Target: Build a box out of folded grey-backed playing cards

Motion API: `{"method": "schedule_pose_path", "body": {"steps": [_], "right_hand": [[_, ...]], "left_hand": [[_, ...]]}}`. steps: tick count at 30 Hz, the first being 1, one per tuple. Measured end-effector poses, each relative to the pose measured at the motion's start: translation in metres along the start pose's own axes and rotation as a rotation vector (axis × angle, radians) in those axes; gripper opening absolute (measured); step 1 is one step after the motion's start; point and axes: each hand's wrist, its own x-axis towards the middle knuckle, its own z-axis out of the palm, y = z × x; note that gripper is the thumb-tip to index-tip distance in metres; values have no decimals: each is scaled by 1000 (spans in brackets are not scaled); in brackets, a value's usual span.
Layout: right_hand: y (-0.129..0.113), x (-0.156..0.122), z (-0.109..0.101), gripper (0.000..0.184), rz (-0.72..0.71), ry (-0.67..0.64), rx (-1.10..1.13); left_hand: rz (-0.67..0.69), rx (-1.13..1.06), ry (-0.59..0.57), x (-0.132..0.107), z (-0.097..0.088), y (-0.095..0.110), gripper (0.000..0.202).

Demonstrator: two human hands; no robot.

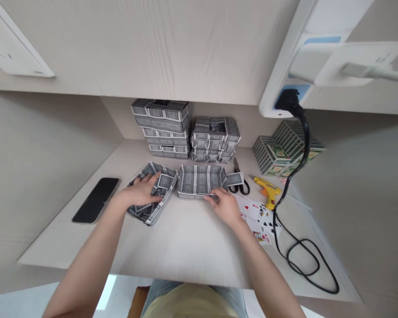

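Note:
My left hand reaches into a tilted box made of playing cards, its fingers spread over a heap of folded card pieces. One grey-backed piece lies by the index fingertip; whether it is touched I cannot tell. To the right sits a second, shallow box of grey-backed cards, upright and open at the top, with bare card backs showing inside. The thumb and fingers of my right hand close on its front wall near the right corner. A loose card sticks out at that box's right end.
Stacked card boxes and a lower stack stand behind. At right are scissors, a yellow glue gun, loose cards, packed card decks and a hanging black cable. A phone lies left.

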Motion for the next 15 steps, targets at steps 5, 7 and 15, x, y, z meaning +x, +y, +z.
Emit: {"method": "schedule_pose_path", "body": {"steps": [5, 7, 15], "right_hand": [[0, 0, 0, 24, 17, -31, 9], [0, 0, 0, 24, 18, -37, -1], [-1, 1, -2, 26, 19, -52, 8]], "left_hand": [[56, 83, -114, 4, -4, -1, 84], [18, 124, -141, 6, -2, 2, 94], [-70, 153, -191, 24, 20, 17, 92]]}}
